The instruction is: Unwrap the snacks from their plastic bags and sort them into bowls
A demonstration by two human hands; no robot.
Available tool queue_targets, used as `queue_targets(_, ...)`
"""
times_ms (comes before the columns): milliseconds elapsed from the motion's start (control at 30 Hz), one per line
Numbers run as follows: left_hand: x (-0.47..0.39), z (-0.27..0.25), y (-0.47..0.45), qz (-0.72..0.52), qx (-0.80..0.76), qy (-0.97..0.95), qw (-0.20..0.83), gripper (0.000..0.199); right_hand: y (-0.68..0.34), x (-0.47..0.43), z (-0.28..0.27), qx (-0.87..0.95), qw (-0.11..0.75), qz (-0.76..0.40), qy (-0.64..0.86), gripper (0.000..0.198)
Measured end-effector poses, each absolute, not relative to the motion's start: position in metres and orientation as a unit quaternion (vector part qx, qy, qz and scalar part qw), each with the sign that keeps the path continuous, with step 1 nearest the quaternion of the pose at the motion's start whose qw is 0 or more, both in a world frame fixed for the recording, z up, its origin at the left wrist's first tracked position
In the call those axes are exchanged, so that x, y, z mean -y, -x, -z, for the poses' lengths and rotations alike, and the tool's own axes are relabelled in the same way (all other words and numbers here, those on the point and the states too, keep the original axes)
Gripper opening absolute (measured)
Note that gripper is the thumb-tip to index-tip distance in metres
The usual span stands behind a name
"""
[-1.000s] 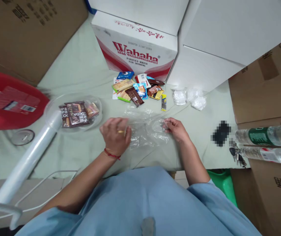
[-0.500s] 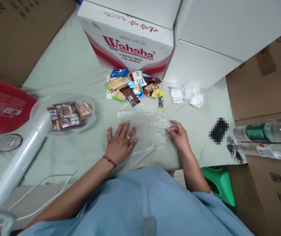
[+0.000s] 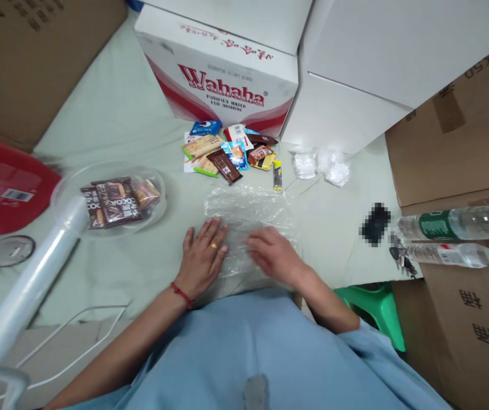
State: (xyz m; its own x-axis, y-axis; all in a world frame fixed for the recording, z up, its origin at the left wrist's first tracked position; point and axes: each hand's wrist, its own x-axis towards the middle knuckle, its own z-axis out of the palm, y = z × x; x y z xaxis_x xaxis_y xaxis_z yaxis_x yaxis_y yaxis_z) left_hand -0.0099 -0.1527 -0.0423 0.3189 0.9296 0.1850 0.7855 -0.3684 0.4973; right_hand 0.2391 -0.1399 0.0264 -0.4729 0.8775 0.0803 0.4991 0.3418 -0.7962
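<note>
A clear, crinkled plastic bag or sheet (image 3: 251, 204) lies spread on the cloth in front of me. My left hand (image 3: 203, 250) rests flat on its left edge, fingers apart, with a gold ring and a red wrist cord showing. Over the middle of the plastic is my right hand (image 3: 272, 253), its fingers stretched out to the left and slightly blurred. Nothing shows in either hand. Just beyond the plastic sits a pile of wrapped snacks, among them a brown packet (image 3: 226, 165), a blue packet (image 3: 205, 127) and a small yellow-ended stick (image 3: 277, 175).
Left stands a clear round tub (image 3: 159, 210) holding cocoa snack packets (image 3: 118, 200), beside a clear film roll (image 3: 31, 285). Behind is a Wahaha water carton (image 3: 223, 85). Crumpled plastic bundles (image 3: 304, 165), keys (image 3: 402, 259) and two water bottles (image 3: 475, 223) lie to the right.
My right hand has moved left from the right edge of the plastic to its middle, and its fingers have unbent from their pinch. My left hand stays on the left edge, slightly nearer me.
</note>
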Motion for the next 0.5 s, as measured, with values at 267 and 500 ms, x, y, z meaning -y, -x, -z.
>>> queue_targets(267, 0.147, 0.015, 0.003, -0.272, -0.550, -0.786, 0.078, 0.044, -0.173, 0.149, 0.028, 0.901, 0.074, -0.253, 0.343, 0.052)
queue_targets(500, 0.117, 0.033, -0.025, -0.121, -0.577, -0.790, 0.165, 0.057, -0.185, 0.164, 0.005, 0.881, 0.049, -0.344, 0.320, 0.060)
